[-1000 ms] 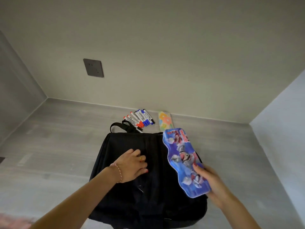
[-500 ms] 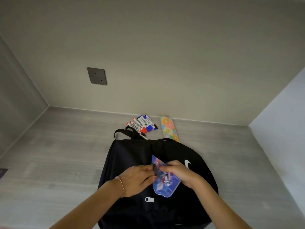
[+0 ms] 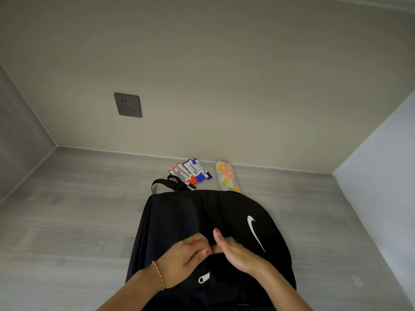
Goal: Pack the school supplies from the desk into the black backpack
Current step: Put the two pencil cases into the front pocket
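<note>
The black backpack (image 3: 179, 216) with a white swoosh lies flat on the grey desk in front of me. My left hand (image 3: 184, 257) pinches the fabric at the edge of its opening. My right hand (image 3: 238, 252) meets it there, thumb up, with its fingers tucked into the opening and hidden. The blue pencil case is out of sight. Behind the bag, a bunch of red and blue markers (image 3: 190, 172) lies by the wall, with a floral pencil case (image 3: 227, 176) to their right.
The bag's carry handle (image 3: 161, 182) loops out towards the markers. A white zipper pull (image 3: 204, 278) shows near my left wrist. A dark wall socket (image 3: 127, 104) sits on the back wall. Walls close the desk at left, back and right.
The blue pencil case went from my right hand above the bag down into the opening and is no longer visible. My left hand moved from lying flat to gripping the opening's edge.
</note>
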